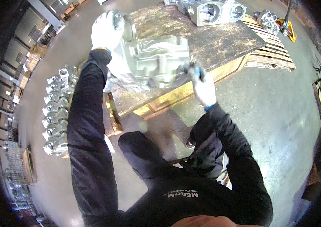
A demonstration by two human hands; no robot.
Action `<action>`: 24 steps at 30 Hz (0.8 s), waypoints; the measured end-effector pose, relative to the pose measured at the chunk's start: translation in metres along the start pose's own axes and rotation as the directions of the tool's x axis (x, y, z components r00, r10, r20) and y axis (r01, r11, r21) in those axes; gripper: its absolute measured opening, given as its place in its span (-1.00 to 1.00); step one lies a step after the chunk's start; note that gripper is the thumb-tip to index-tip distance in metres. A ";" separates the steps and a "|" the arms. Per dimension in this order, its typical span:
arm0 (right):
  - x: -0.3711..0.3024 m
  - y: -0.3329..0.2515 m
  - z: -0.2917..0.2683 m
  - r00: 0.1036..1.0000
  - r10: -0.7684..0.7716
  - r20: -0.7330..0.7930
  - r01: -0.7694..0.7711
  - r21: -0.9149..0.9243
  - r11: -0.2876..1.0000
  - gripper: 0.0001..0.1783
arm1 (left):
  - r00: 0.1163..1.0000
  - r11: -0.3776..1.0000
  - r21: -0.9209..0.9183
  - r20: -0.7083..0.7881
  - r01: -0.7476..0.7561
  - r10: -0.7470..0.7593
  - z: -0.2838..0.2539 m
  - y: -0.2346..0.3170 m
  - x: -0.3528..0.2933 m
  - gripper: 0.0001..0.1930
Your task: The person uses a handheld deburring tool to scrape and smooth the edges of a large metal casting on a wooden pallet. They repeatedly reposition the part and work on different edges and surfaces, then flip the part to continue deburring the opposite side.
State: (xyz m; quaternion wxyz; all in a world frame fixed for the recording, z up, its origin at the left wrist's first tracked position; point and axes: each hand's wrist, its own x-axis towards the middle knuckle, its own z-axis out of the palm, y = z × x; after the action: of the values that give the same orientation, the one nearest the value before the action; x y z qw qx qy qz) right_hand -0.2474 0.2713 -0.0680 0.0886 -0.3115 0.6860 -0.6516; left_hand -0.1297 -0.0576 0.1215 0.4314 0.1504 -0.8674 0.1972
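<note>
A large silvery metal casting [162,60] with ribs and a round flange lies on the near part of a worn wooden workbench [228,43]. My left hand [108,29], in a white glove, grips the casting's far left end beside the round flange; its fingertips are partly hidden. At the casting's right edge, my right hand [205,89], also gloved, is closed round a small dark tool with a blue part [197,70]. The tool's tip is at or close to the casting's edge; blur hides whether it touches.
More metal castings [205,13] stand at the bench's far edge. Several smaller castings [56,113] are lined up low on the left. Beyond the bench's right side lie a wooden pallet [270,53] and a yellow pallet jack [291,30]. My knees are close to the bench's front.
</note>
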 end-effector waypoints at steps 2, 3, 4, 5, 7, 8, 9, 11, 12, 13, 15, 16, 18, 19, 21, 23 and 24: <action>-0.040 0.004 -0.009 0.968 0.069 0.243 -0.096 0.101 0.990 -0.52 | 0.997 0.986 -0.149 0.042 0.067 -0.062 0.013 -0.010 -0.005 -0.54; -0.048 0.007 -0.014 0.950 0.074 0.302 -0.088 0.033 0.996 -0.51 | 0.980 0.961 -0.217 0.139 0.171 -0.143 0.018 -0.013 -0.005 -0.52; -0.055 0.009 -0.020 0.910 0.178 0.375 -0.149 -0.105 0.983 -0.49 | 0.984 0.954 -0.249 0.112 0.165 -0.141 0.022 -0.014 -0.006 -0.51; -0.056 0.012 -0.025 0.927 0.045 0.373 0.071 -0.292 0.954 -0.46 | 0.985 0.945 -0.285 0.102 0.162 -0.138 0.025 -0.015 -0.006 -0.50; -0.048 0.014 -0.035 0.918 -0.117 0.379 0.324 -0.545 0.774 -0.45 | 0.988 0.934 -0.325 0.083 0.150 -0.130 0.028 -0.014 -0.006 -0.46; -0.040 0.013 -0.037 0.895 -0.157 0.417 0.389 -0.560 0.732 -0.49 | 0.986 0.935 -0.313 0.082 0.167 -0.148 0.029 -0.014 -0.006 -0.46; -0.032 0.011 -0.039 0.871 -0.232 0.433 0.463 -0.567 0.681 -0.53 | 0.983 0.936 -0.300 0.081 0.184 -0.167 0.029 -0.014 -0.005 -0.45; -0.015 0.007 -0.039 0.794 -0.371 0.482 0.604 -0.552 0.575 -0.66 | 0.980 0.930 -0.308 0.075 0.200 -0.186 0.031 -0.015 -0.006 -0.45; -0.008 0.006 -0.038 0.809 -0.355 0.469 0.582 -0.552 0.597 -0.66 | 0.978 0.924 -0.320 0.072 0.211 -0.198 0.034 -0.016 -0.008 -0.45; -0.001 0.005 -0.037 0.793 -0.364 0.489 0.605 -0.564 0.561 -0.66 | 0.975 0.917 -0.331 0.071 0.222 -0.210 0.037 -0.019 -0.010 -0.45; 0.010 0.006 -0.036 0.762 -0.372 0.531 0.648 -0.617 0.447 -0.68 | 0.981 0.933 -0.303 0.037 0.195 -0.193 0.048 -0.027 -0.017 -0.44; 0.013 0.009 -0.035 0.756 -0.380 0.534 0.655 -0.611 0.444 -0.68 | 0.993 0.991 -0.080 0.061 0.104 -0.100 0.054 -0.032 -0.021 -0.57; 0.014 0.018 -0.034 0.748 -0.419 0.515 0.663 -0.609 0.435 -0.69 | 0.983 0.929 0.351 0.170 -0.120 0.063 0.070 -0.045 -0.034 -0.79; 0.011 0.022 -0.033 0.792 -0.381 0.477 0.610 -0.628 0.483 -0.67 | 0.983 0.910 0.373 0.053 -0.183 0.176 0.079 -0.052 -0.039 -0.81; 0.000 0.031 -0.028 0.836 -0.314 0.450 0.548 -0.667 0.504 -0.68 | 0.979 0.886 0.416 0.083 -0.202 0.184 0.097 -0.069 -0.052 -0.80; -0.016 0.036 -0.020 0.886 -0.261 0.385 0.460 -0.653 0.602 -0.66 | 0.965 0.890 0.376 0.147 -0.257 0.217 0.113 -0.089 -0.062 -0.76; -0.026 0.037 -0.014 0.910 -0.194 0.367 0.403 -0.666 0.628 -0.65 | 0.967 0.888 0.388 0.142 -0.249 0.210 0.120 -0.098 -0.067 -0.75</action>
State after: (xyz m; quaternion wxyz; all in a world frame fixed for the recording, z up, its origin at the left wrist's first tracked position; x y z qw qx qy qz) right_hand -0.2460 0.2953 -0.1086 -0.0637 -0.5134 0.8078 -0.2826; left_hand -0.1317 -0.1942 0.0221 0.3227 0.1416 -0.8396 0.4134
